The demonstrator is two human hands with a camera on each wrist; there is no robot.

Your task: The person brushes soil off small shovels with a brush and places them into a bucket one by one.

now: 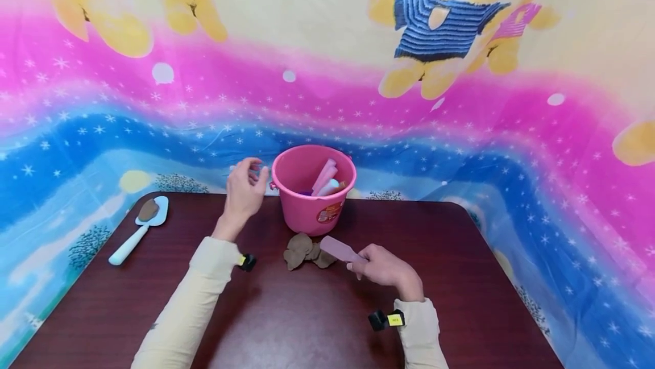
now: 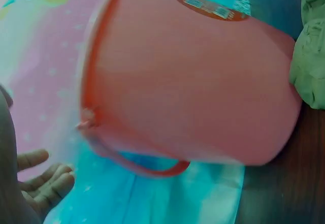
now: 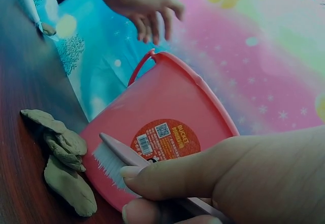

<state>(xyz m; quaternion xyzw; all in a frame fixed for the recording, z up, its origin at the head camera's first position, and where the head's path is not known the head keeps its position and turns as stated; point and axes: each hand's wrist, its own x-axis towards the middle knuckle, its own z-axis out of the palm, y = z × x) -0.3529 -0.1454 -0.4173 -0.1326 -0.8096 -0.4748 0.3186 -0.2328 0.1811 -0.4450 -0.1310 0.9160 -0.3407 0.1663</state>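
Observation:
My right hand (image 1: 386, 268) grips a pale pink brush (image 1: 340, 249) by its handle; white bristles (image 3: 107, 167) show in the right wrist view. The brush head is over the right side of a pile of brown clay-like lumps (image 1: 298, 251). Just behind the lumps, a pink bucket (image 1: 302, 213) stands upright, its round label facing me. My left hand (image 1: 247, 190) is raised at the left of the bucket's rim, fingers loosely bent, holding nothing. In the left wrist view a gap shows between its fingers and the bucket.
Inside the bucket lean pink handles (image 1: 324, 174) and a pale cylinder-like piece (image 1: 328, 187). At the table's far left lies a light blue shovel (image 1: 134, 244) with a brown lump (image 1: 149, 210) on its blade. A patterned cloth (image 1: 317, 90) hangs behind the dark table (image 1: 435, 244).

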